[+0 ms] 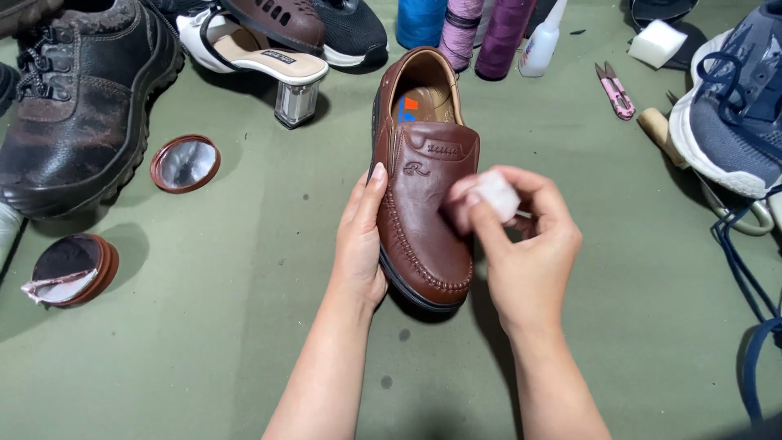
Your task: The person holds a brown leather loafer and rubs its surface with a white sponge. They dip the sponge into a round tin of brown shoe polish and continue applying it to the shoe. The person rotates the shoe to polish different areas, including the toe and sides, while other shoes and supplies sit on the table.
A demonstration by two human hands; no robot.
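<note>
A brown leather loafer (419, 187) lies in the middle of the green work surface, toe toward me. My left hand (361, 244) rests flat against the shoe's left side, steadying it. My right hand (521, 244) pinches a small white sponge block (495, 194) between thumb and fingers and holds it against the right side of the shoe's upper.
An open polish tin (72, 269) and its lid (185, 163) lie at left, beside a black boot (77, 98). A heeled sandal (261, 57), thread spools (460, 28), a small bottle (542, 41), pink snips (615, 90), a white sponge (656, 42) and a blue sneaker (733, 114) ring the back and right.
</note>
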